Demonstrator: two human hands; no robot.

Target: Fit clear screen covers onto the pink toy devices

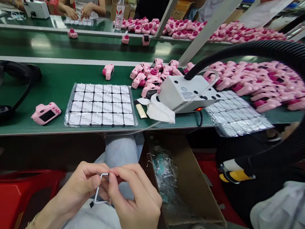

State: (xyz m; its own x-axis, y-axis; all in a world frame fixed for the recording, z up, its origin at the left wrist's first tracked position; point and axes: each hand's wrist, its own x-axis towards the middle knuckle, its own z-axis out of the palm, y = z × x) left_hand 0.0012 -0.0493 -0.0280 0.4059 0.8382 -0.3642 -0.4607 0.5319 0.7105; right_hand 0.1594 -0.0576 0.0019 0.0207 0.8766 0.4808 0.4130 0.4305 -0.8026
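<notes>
Both hands are low over the lap: the left hand (81,184) and right hand (134,199) pinch a small clear rectangular film piece (101,188) between fingertips, clamped on its edges. Up on the green tabletop (59,89) lies a tray of white square pieces (102,105), beside it a pink toy camera (46,112).

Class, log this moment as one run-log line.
left hand: holds small clear panel | right hand: pinches its top edge | near: cardboard box, tray of panels

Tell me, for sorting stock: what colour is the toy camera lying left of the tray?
Pink toy camera, dark screen; head view.
</notes>
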